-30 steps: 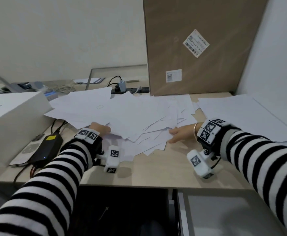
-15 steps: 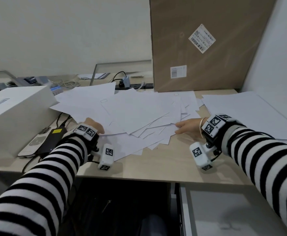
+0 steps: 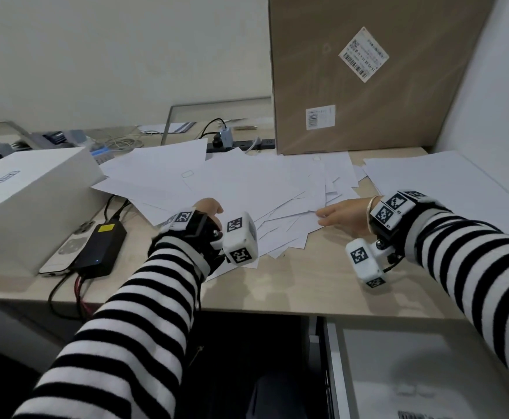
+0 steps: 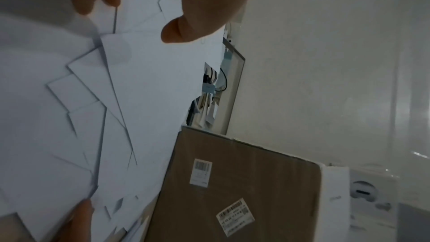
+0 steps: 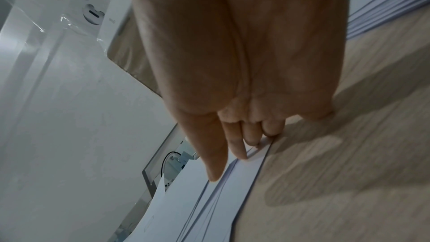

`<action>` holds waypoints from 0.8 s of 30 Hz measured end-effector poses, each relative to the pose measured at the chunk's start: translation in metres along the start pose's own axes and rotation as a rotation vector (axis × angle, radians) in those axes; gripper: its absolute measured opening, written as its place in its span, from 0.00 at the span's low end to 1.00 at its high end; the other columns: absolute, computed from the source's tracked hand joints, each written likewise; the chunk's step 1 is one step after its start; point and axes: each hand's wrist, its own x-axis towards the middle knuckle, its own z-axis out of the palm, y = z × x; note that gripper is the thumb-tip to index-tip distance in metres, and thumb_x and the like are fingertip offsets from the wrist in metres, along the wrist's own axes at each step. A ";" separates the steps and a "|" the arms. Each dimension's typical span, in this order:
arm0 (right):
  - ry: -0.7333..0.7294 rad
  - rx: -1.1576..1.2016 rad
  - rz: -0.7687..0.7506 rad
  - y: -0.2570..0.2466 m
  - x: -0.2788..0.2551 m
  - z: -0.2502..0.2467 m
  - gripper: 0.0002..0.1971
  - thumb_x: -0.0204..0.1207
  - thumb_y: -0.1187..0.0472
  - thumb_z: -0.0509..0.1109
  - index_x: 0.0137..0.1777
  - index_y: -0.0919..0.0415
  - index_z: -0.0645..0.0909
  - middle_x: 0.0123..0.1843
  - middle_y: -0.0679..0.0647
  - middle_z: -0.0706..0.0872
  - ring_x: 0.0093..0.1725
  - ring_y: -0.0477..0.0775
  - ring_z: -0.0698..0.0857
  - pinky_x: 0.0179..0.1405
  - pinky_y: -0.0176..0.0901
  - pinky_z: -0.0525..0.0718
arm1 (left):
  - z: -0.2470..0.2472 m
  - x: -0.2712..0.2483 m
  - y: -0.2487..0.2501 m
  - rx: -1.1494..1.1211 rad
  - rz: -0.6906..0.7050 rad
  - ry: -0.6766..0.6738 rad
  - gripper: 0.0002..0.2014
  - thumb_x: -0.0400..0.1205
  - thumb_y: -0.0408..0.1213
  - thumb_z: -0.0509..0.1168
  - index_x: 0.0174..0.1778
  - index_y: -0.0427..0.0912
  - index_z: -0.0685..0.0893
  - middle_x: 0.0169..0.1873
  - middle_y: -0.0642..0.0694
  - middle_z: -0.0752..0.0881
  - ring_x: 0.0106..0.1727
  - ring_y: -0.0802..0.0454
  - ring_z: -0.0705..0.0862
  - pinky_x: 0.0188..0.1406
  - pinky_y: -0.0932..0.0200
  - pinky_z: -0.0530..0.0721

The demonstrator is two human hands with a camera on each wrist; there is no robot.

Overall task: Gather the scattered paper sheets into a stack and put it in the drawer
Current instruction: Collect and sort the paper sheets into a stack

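Note:
Several white paper sheets (image 3: 247, 189) lie fanned and overlapping on the middle of the desk (image 3: 307, 291). My left hand (image 3: 209, 207) rests on their near-left side, its wrist camera in front of it. In the left wrist view its thumb and loosely bent fingers (image 4: 81, 6) hover over the sheets (image 4: 139, 98) without pinching any. My right hand (image 3: 334, 213) lies flat at the pile's right edge. Its straight fingers (image 5: 237, 146) press against the sheet edges (image 5: 209, 209). A grey drawer (image 3: 398, 373) shows below the desk's front edge at the right.
A white box (image 3: 26, 201) stands at the left, with a black power adapter (image 3: 102, 246) and cables beside it. A tall cardboard box (image 3: 368, 74) stands behind the pile, a power strip (image 3: 241, 143) to its left. Another paper stack (image 3: 428, 186) lies far right.
Both hands have slid inward, the left one to the right most of all. The sheets are bunched closer together and overlap more than a second ago.

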 end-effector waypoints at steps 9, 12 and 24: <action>0.022 -0.060 -0.001 -0.004 -0.003 0.001 0.29 0.82 0.46 0.60 0.81 0.51 0.62 0.83 0.46 0.62 0.81 0.49 0.61 0.82 0.43 0.52 | 0.012 -0.032 -0.003 -0.143 -0.032 0.060 0.24 0.87 0.30 0.54 0.79 0.32 0.61 0.80 0.33 0.61 0.78 0.40 0.67 0.73 0.50 0.68; 0.022 -0.063 -0.004 -0.004 -0.006 0.002 0.28 0.82 0.46 0.60 0.81 0.51 0.63 0.82 0.46 0.63 0.81 0.50 0.62 0.81 0.42 0.54 | 0.012 -0.032 0.001 -0.038 -0.074 0.083 0.11 0.86 0.28 0.53 0.62 0.27 0.73 0.79 0.33 0.64 0.61 0.43 0.77 0.61 0.53 0.70; 0.027 -0.062 -0.003 -0.014 -0.015 0.005 0.30 0.80 0.48 0.65 0.81 0.54 0.64 0.83 0.49 0.62 0.82 0.52 0.60 0.83 0.49 0.53 | 0.027 -0.045 -0.001 -0.026 0.049 -0.002 0.27 0.83 0.31 0.57 0.80 0.31 0.62 0.80 0.31 0.60 0.81 0.35 0.62 0.74 0.44 0.67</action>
